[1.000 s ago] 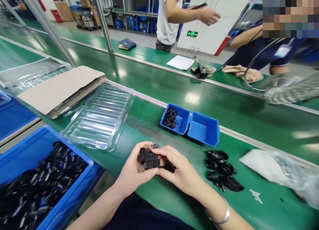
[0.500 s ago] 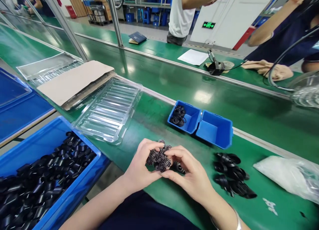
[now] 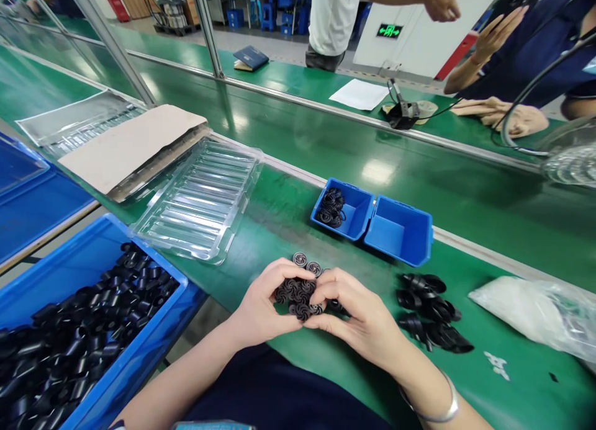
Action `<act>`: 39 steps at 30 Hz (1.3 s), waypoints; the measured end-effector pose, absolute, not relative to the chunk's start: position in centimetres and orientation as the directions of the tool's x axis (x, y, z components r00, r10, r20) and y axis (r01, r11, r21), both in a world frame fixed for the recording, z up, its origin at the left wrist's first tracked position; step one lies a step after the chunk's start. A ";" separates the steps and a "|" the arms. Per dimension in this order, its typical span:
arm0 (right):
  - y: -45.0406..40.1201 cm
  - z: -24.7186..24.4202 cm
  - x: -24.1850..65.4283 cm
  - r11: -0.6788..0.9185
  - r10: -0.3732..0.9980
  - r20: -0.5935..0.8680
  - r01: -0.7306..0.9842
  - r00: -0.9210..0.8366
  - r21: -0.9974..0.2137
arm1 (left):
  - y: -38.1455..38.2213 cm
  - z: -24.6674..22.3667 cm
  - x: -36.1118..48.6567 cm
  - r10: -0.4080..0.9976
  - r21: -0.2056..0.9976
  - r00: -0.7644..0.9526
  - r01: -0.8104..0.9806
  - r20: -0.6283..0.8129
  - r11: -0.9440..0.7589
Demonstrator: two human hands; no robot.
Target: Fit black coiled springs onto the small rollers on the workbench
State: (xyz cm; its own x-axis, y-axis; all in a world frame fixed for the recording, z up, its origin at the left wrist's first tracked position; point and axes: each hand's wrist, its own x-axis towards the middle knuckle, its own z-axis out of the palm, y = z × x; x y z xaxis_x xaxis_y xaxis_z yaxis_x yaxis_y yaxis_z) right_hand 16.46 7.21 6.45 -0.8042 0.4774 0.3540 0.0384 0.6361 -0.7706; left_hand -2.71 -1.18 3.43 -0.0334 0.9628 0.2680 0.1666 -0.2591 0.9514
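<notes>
Several small dark round parts with swirl patterns (image 3: 298,291) form a cluster at the lower middle of the head view. My left hand (image 3: 264,303) curves round the cluster's left side, thumb and fingers pressed on it. From the right, my right hand (image 3: 356,312) grips the same cluster with its thumb and bent fingers. Two round parts show just beyond the fingertips, and another lies partly hidden behind my right hand. A blue bin holding black rings (image 3: 333,208) and an adjoining blue bin (image 3: 399,230) stand beyond my hands.
Black cylinders (image 3: 100,331) fill a large blue crate (image 3: 153,256) at left. A clear plastic tray (image 3: 198,200) lies behind it. Black parts (image 3: 433,312) and a plastic bag (image 3: 531,315) rest at right. Two people stand across the line.
The view has shifted slightly. My hands remain around the cluster, with the round parts beyond the fingertips now more exposed. Across the line, the people's arms and hands have moved.
</notes>
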 end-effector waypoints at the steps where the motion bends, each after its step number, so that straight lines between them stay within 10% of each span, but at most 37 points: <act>1: 7.3 6.5 16.6 0.618 0.482 0.352 0.027 -0.802 -0.786 | -1.1 3.4 -2.8 0.969 0.965 -0.032 0.110 0.244 -0.239; 8: 7.6 5.4 17.7 0.100 0.653 0.138 -0.095 -0.745 -0.990 | -1.1 3.1 -3.3 0.993 0.937 -0.015 -0.330 0.115 -0.113; 17: 6.6 5.3 16.8 -0.476 0.682 -0.217 -0.199 -0.699 -0.857 | -1.6 3.5 -3.0 0.987 0.765 0.037 -0.628 -0.154 0.143; 23: 9.2 4.9 19.2 0.023 0.849 -0.002 0.041 -0.528 -0.999 | -1.8 3.6 -3.6 0.977 0.741 0.015 -0.649 -0.212 0.171; 28: 10.2 3.6 19.9 0.541 0.706 0.132 0.409 -0.696 -0.735 | -2.0 3.0 -3.7 0.971 0.777 -0.022 -0.604 -0.239 0.178; 39: 10.2 1.6 19.1 0.746 0.566 0.185 0.404 -0.803 -0.529 | -1.9 3.1 -3.8 0.989 0.917 -0.019 -0.378 -0.148 0.130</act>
State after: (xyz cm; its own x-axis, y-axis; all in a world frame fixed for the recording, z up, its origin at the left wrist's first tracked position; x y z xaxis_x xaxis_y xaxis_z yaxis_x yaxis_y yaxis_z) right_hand 19.09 10.21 1.55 -0.8033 0.5662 0.1850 0.4041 0.7461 -0.5292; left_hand -3.81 -1.93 3.10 -0.0194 0.9887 -0.1484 -0.3778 0.1302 0.9167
